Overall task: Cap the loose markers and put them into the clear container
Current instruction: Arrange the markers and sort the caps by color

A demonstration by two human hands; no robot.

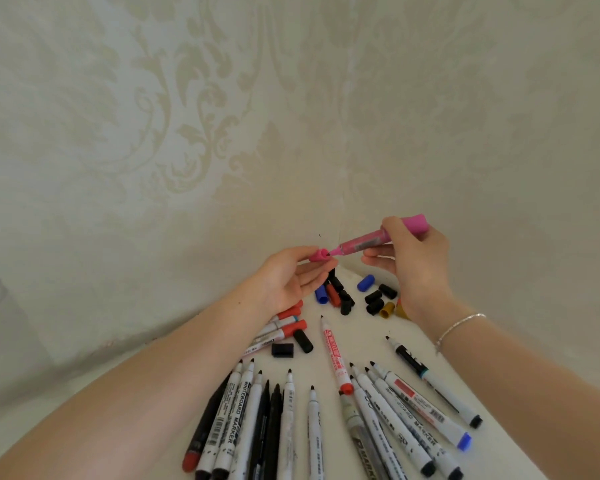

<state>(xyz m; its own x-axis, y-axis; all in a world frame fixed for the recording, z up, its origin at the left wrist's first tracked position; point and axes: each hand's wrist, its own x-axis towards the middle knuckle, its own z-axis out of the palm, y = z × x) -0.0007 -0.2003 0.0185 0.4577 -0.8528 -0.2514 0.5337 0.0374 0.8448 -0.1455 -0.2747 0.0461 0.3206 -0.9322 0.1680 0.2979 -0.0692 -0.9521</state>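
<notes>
- Setting: a white tabletop (368, 336) pushed into a corner of walls papered in pale damask (187, 133). At far left, a translucent shape against the wall; too blurred to say whether it is the clear container.
- Right hand (418, 268) grips the pink marker (378, 239) by its rear half, fingers curled round the barrel, tip pointing left and slightly down. A thin silver bracelet (459, 327) sits on that wrist.
- Left hand (293, 278) pinches the pink cap (318, 255) between thumb and forefinger, open mouth facing the marker tip; remaining fingers relaxed.
- Relation: tip just at the cap's mouth, apparently not yet seated. Both held above the table near the corner.
- On the table below: loose caps (343, 299) in black, blue, red and ochre, clustered near the corner. A red-printed uncapped marker (335, 355) lies alone mid-table. A fan of uncapped whiteboard markers (243, 417) lies at the near edge, another group (402, 417) to its right. A few red-ended markers (281, 327) lie under the left wrist.
- Step in hand (judgement): capping the pink marker, early in the task, since most markers lie uncapped.
- Next move calls for: keeping tip and cap on one axis, pushing together until seated, then finding the container, which I cannot place with certainty.
</notes>
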